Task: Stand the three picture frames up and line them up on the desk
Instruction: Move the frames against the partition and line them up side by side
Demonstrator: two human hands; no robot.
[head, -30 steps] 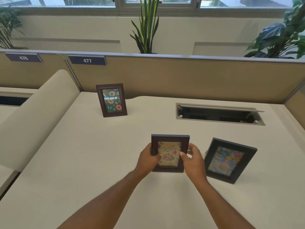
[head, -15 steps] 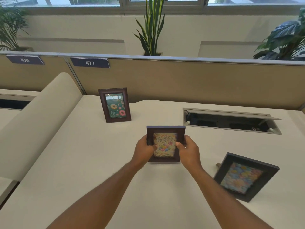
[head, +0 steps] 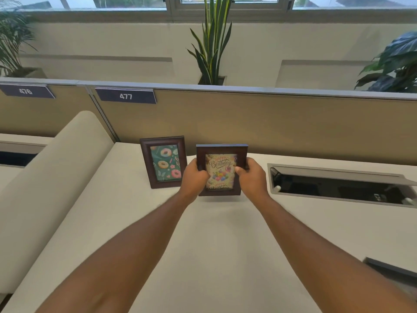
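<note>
A brown frame with a doughnut picture (head: pixel 164 162) stands upright on the cream desk (head: pixel 214 245), near the partition. Just to its right I hold a dark brown frame with a birthday card (head: pixel 221 170) upright, its lower edge at or barely above the desk. My left hand (head: pixel 194 178) grips its left side and my right hand (head: pixel 252 178) grips its right side, thumbs on the front. Only the top corner of a black frame (head: pixel 390 271) shows at the right edge.
A beige partition (head: pixel 270 123) with labels 476 and 477 runs behind the desk. An open cable tray (head: pixel 338 185) is sunk into the desk on the right. A rounded cream divider (head: pixel 52 188) rises on the left. Potted plants stand behind the partition.
Both hands have carried the birthday frame away from me towards the partition, to a spot beside the doughnut frame. The view shifted, so the black frame is now mostly out of sight.
</note>
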